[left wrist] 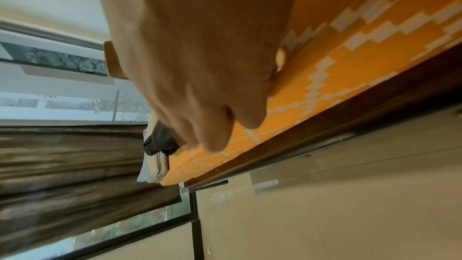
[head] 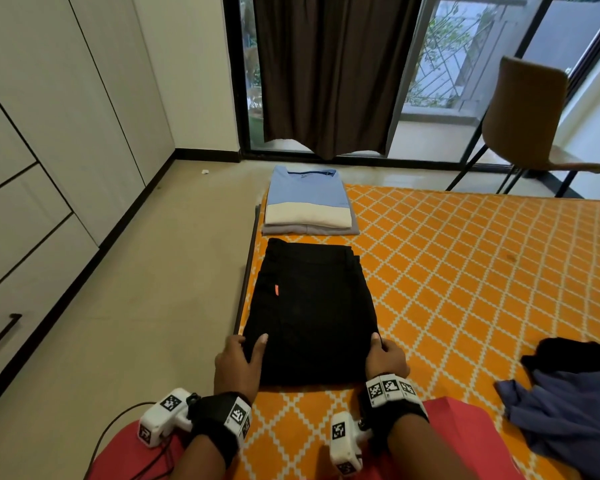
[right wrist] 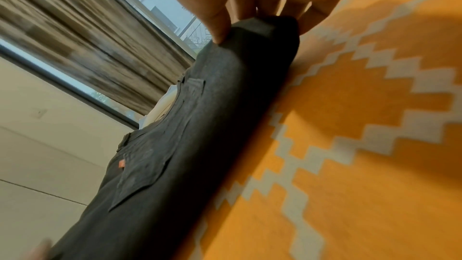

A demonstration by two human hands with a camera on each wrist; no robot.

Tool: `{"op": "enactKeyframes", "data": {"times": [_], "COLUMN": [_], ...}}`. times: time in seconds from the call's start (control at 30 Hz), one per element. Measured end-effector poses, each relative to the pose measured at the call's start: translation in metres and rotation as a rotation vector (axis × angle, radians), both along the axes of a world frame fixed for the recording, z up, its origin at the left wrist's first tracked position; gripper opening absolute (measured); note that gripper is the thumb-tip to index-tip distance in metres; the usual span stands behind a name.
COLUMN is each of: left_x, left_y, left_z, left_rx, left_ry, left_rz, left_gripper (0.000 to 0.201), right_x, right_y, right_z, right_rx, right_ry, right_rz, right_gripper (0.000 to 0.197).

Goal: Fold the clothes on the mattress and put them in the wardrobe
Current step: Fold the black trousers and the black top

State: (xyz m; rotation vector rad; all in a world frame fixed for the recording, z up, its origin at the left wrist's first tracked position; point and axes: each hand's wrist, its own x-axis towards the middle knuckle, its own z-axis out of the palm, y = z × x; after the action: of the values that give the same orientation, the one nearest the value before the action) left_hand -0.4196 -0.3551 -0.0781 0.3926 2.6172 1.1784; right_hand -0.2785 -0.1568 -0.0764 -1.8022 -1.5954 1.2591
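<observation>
Black folded denim jeans, a flat rectangle, gripped at both sides by left hand and right hand fingers.

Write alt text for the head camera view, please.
Both hands, left hand and right hand, grip the near corners of folded black jeans on an orange diamond-patterned mattress. Beyond lies a stack of folded shirts; unfolded dark clothes lie right.

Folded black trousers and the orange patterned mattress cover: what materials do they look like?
Folded black trousers: likely matte denim or heavy cotton twill; stitched patch pocket, belt loops, small orange tab.
Orange patterned mattress cover: seemingly thin woven or printed cloth, matte, with a stepped white lattice.
</observation>
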Motion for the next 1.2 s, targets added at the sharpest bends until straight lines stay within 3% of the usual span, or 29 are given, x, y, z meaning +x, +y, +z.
{"op": "enactKeyframes", "data": {"times": [0.1, 0.3, 0.4, 0.5, 0.63, 0.7, 0.83, 0.93, 1.07, 1.2], "left_x": [0.001, -0.003, -0.005, -0.006, 0.006, 0.017, 0.023, 0.023, 0.015, 0.003], "left_y": [0.002, -0.001, -0.002, -0.001, -0.004, -0.003, 0.003, 0.005, 0.006, 0.004], "left_z": [-0.006, -0.002, 0.001, 0.002, 0.002, 0.006, 0.001, 0.002, 0.009, 0.01], "left_rx": [-0.072, 0.069, 0.149, 0.142, -0.208, -0.197, 0.06, 0.186, 0.16, 0.106], "left_ry": [0.117, 0.073, 0.044, 0.043, 0.239, 0.184, 0.135, 0.079, -0.017, -0.125], "left_rz": [-0.036, -0.075, -0.091, -0.118, -0.011, 0.006, -0.102, -0.118, -0.111, -0.088], "left_gripper": [0.047, 0.053, 0.032, 0.029, 0.048, 0.052, 0.034, 0.039, 0.056, 0.027], "right_x": [0.0, -0.003, -0.006, -0.007, -0.007, -0.007, -0.01, -0.01, -0.01, -0.011], "right_y": [-0.005, -0.001, 0.002, 0.004, 0.004, 0.004, 0.004, 0.004, 0.004, 0.003], "right_z": [0.007, 0.006, 0.003, 0.001, -0.003, -0.005, -0.011, -0.014, -0.012, -0.014], "right_rx": [0.026, 0.05, 0.044, 0.02, 0.019, 0.025, 0.031, 0.021, 0.023, 0.041], "right_ry": [0.108, 0.126, 0.114, 0.094, 0.091, 0.082, 0.021, -0.015, -0.031, -0.044], "right_rz": [0.018, 0.098, 0.109, 0.11, 0.117, 0.12, 0.119, 0.127, 0.144, 0.16], "right_gripper": [0.029, 0.03, 0.031, 0.031, 0.03, 0.03, 0.026, 0.022, 0.023, 0.025]}}
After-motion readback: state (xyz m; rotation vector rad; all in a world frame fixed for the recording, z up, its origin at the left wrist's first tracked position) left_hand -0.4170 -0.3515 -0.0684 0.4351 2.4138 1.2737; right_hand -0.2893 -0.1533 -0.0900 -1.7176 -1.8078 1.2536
